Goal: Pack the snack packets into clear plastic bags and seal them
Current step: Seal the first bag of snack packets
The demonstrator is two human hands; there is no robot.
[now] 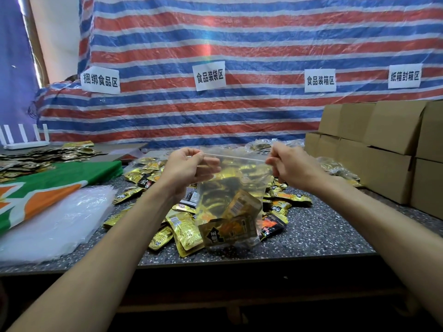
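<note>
Item: clear plastic bag [227, 200], held up above table [323, 226], over loose snack packets [182, 226]; several packets already inside, settled at bottom.
My left hand [189, 166] pinches top-left corner of zip strip; my right hand [291, 164] pinches top-right corner.
Step, by my reckoning: sealing.
Next: run pinched fingers along strip, pressing shut full width.

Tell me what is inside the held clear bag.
Gold snack packets bunched at the bottom of the clear bag; left hand and right hand pinch its top. Overlap hides their count.
</note>
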